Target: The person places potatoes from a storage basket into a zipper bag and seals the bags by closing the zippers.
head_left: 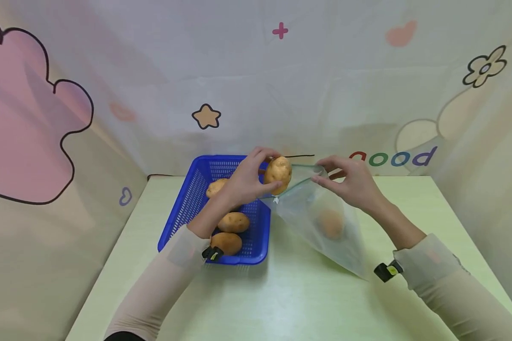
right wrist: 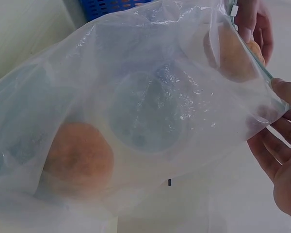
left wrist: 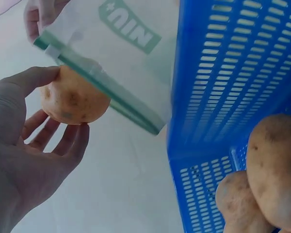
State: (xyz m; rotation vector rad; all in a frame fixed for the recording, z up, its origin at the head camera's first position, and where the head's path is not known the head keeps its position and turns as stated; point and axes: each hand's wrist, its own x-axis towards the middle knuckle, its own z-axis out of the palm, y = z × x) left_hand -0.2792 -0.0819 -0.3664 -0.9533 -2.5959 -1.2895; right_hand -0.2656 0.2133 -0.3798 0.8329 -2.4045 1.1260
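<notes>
My left hand (head_left: 251,176) grips a potato (head_left: 278,173) between thumb and fingers, right at the mouth of a frosted zip bag (head_left: 309,213). In the left wrist view the bag's green zip edge (left wrist: 94,82) crosses in front of part of that potato (left wrist: 70,99). With thumb and fingers my right hand (head_left: 351,182) pinches the bag's rim at its right corner. Another potato (right wrist: 80,158) shows blurred through the plastic, low in the bag. Below my left forearm, several potatoes (head_left: 233,222) lie in a blue basket (head_left: 262,237).
The basket stands on a pale green table (head_left: 307,303), left of the bag. A printed cloth backdrop (head_left: 324,94) hangs behind the table and at both sides. Straps with small black devices (head_left: 386,272) sit at both wrists.
</notes>
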